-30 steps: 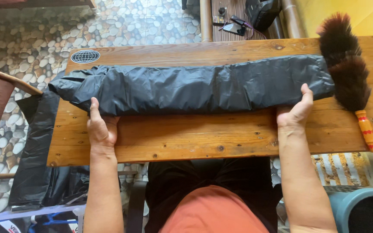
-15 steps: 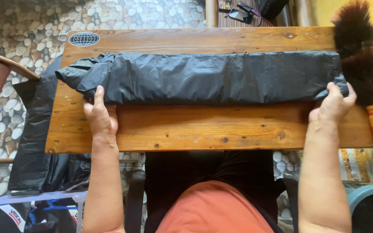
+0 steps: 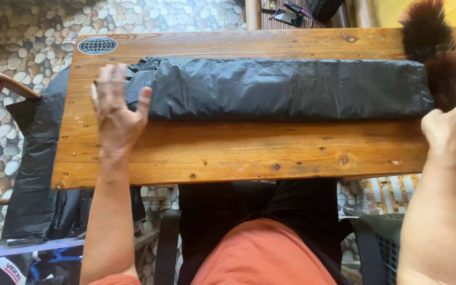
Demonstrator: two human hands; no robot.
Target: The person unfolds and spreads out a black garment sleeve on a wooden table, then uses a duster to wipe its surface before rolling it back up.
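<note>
Head view shows us the folded black plastic bag (image 3: 286, 87) lying lengthwise across the wooden surface (image 3: 238, 153); our left hand (image 3: 114, 111) rests flat, unclenched, on its left end; our right hand (image 3: 449, 129), loose and empty, sits by its right end.

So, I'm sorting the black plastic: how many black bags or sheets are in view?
2. One folded bag lies along the table, the left hand on its left end, the right hand by its right end. Another bag hangs off the table's left side, partly hidden.
</note>
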